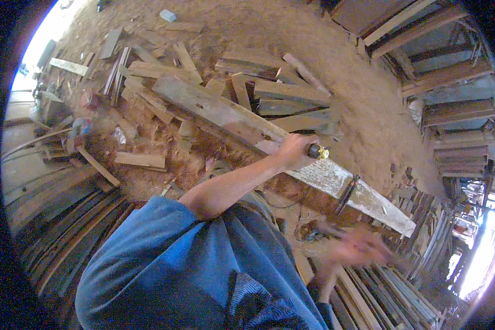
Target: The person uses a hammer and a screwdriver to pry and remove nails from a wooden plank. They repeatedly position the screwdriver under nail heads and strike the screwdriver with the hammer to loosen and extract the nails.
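Note:
A long plank (225, 113) lies slanting across the middle, its right end whitish and worn. Over it, my left hand (298, 150) is closed around a dark cylindrical thing (314, 151) with a shiny yellow end; its kind does not show. Farther right, a dark narrow tool (347, 194) lies crosswise on the pale part of the plank. My right hand (360, 247) is nearer to me, below the plank's right end, and smeared by motion. Whether it holds anything cannot be made out.
Beyond the plank, loose wood offcuts (291, 93) lie piled on the brown dirt floor (258, 27). Long boards are stacked at the lower left (66, 231) and lower right (390, 297). Timber frames (451, 82) stand along the right. Dark cord (283, 204) hangs below the plank.

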`<state>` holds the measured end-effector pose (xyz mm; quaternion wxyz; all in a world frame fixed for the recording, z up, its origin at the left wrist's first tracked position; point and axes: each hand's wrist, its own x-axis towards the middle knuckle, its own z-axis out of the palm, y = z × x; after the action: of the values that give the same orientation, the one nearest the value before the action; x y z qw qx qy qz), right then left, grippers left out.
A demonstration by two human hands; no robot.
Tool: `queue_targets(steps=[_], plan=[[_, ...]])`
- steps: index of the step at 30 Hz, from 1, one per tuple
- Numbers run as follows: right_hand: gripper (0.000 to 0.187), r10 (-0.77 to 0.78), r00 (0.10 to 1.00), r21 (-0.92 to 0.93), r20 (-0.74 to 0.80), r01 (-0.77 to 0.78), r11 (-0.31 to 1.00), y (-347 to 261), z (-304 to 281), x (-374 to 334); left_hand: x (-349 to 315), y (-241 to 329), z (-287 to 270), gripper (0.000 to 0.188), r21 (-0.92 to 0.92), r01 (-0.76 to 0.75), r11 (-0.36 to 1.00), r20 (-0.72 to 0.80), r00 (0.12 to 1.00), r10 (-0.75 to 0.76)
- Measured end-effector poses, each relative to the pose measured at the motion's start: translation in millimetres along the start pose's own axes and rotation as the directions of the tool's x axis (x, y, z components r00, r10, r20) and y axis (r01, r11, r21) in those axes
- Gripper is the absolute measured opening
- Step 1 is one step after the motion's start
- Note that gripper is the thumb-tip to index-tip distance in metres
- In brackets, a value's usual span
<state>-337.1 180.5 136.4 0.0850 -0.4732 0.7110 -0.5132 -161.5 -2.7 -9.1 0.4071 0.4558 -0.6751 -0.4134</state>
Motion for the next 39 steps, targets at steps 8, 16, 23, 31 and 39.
queue_targets(steps=[8, 16, 23, 31, 39], plan=[[0.032, -0.054, 0.987, 0.415, 0.152, -0.014, 0.910, -43, -22, 25, -5, 0, 0, 0.050, 0.100, -0.068, 0.993, -0.070, 0.995, 0.075], [0.041, 0.080, 0.909, -0.352, 0.409, 0.077, 0.933, -32, 11, 12, 3, 2, -2, 0.047, 0.014, -0.014, 1.000, 0.014, 1.000, 0.014], [0.033, 0.112, 0.852, -0.148, 0.512, -0.040, 0.988, 11, 22, -7, 2, 10, -8, 0.042, 0.140, -0.046, 0.989, 0.044, 0.998, 0.040], [0.032, 0.473, 0.834, 0.145, 0.286, -0.525, 0.838, 76, 1, -30, 2, 16, 9, 0.024, 0.310, -0.079, 0.947, 0.093, 0.994, 0.052], [0.033, 0.602, 0.757, 0.378, 0.254, -0.650, 0.659, 54, 18, -25, 1, 0, 28, 0.027, 0.378, -0.160, 0.912, 0.081, 0.987, 0.140]])
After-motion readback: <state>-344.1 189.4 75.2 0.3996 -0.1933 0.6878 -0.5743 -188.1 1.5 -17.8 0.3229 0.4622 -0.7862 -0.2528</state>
